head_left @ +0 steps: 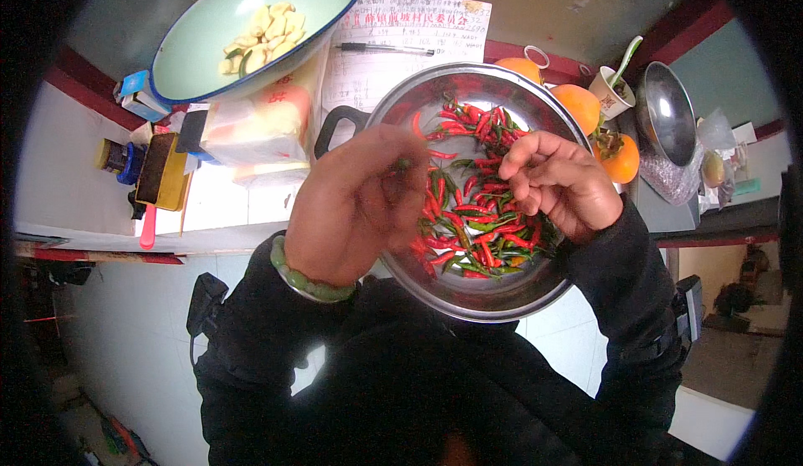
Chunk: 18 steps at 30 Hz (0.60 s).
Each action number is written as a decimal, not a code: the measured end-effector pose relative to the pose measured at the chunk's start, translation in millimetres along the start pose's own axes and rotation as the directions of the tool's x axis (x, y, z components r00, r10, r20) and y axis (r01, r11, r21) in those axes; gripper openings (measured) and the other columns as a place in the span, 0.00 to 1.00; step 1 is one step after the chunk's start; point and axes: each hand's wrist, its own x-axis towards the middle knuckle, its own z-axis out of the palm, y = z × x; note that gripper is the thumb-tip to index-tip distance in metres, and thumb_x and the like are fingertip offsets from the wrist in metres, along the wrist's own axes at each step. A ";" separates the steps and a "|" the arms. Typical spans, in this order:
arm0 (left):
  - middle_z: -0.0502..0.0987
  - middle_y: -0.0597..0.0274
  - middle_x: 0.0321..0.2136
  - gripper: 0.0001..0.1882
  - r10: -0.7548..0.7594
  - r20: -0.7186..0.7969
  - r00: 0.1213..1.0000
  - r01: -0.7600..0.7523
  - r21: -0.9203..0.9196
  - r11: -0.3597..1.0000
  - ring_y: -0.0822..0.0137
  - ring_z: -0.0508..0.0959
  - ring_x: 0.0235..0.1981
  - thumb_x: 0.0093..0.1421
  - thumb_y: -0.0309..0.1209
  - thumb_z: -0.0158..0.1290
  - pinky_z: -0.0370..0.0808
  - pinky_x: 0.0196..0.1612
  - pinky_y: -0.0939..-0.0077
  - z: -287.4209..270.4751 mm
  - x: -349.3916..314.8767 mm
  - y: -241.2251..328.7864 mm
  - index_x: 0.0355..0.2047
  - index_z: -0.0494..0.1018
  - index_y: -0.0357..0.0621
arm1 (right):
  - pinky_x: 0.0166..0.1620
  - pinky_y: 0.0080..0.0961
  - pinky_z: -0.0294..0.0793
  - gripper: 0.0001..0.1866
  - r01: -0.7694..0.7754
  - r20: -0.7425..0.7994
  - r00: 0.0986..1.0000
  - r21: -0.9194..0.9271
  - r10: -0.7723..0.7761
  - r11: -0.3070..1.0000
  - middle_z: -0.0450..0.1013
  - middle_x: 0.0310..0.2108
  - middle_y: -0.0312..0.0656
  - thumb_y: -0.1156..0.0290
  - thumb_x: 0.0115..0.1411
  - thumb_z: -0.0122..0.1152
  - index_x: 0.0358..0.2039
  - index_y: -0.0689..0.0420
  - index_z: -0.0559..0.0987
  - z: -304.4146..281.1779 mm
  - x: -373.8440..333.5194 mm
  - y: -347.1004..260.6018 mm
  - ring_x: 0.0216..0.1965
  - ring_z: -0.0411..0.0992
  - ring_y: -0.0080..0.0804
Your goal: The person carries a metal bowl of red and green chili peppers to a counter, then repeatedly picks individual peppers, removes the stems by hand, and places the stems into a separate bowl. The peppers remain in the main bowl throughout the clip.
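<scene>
A wide metal pan [393,273] holds many small red and green chili peppers [481,215]. My left hand [355,202], slightly blurred and with a green bangle [308,286] at the wrist, is raised over the pan's left rim. Its fingers curl inward, and a small green bit shows between them, too unclear to name. Over the right part of the peppers hovers my right hand [565,183], thumb and fingertips drawn together in a pinch. Whatever those fingertips hold, if anything, is too small to make out.
At the back left, an enamel bowl [188,52] contains peeled garlic cloves [268,35] and stands by a plastic bag [263,123]. A pen [385,48] lies on written paper [355,85]. Persimmons [577,106], a paper cup [611,91] and a metal bowl [667,110] are at right.
</scene>
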 end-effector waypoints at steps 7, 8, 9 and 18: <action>0.67 0.65 0.23 0.10 -0.025 -0.015 1.000 0.025 0.030 0.999 0.74 0.62 0.16 0.62 0.34 0.43 0.60 0.18 0.83 -10.0 5.5 -0.1 0.35 0.68 0.41 | 0.30 0.27 0.70 0.05 0.169 0.140 0.982 -0.951 -0.128 0.259 0.72 0.21 0.40 0.74 0.53 0.55 0.28 0.61 0.74 15.1 34.0 13.8 0.24 0.71 0.29; 0.68 0.65 0.24 0.11 -0.006 -0.023 1.000 0.006 0.009 1.000 0.74 0.62 0.16 0.62 0.35 0.43 0.58 0.16 0.83 -10.6 5.4 -0.8 0.36 0.68 0.40 | 0.30 0.30 0.70 0.05 0.163 0.142 0.984 -0.965 -0.111 0.207 0.72 0.22 0.43 0.72 0.53 0.56 0.28 0.61 0.75 18.5 38.6 16.2 0.25 0.72 0.32; 0.69 0.65 0.24 0.11 0.018 -0.009 1.000 -0.019 -0.017 1.000 0.74 0.63 0.15 0.62 0.35 0.43 0.56 0.15 0.83 -11.4 5.6 -0.7 0.37 0.69 0.40 | 0.31 0.32 0.70 0.06 0.157 0.144 0.985 -0.976 -0.095 0.154 0.73 0.22 0.45 0.71 0.52 0.57 0.28 0.60 0.75 21.8 42.8 17.9 0.26 0.72 0.36; 0.72 0.63 0.27 0.09 0.008 0.021 1.000 -0.009 0.050 0.999 0.76 0.66 0.17 0.60 0.29 0.46 0.58 0.15 0.85 -13.8 6.2 1.9 0.40 0.68 0.40 | 0.27 0.30 0.67 0.07 0.167 0.157 0.985 -0.962 -0.066 0.216 0.70 0.20 0.39 0.69 0.55 0.55 0.26 0.60 0.73 13.1 49.4 11.7 0.21 0.69 0.33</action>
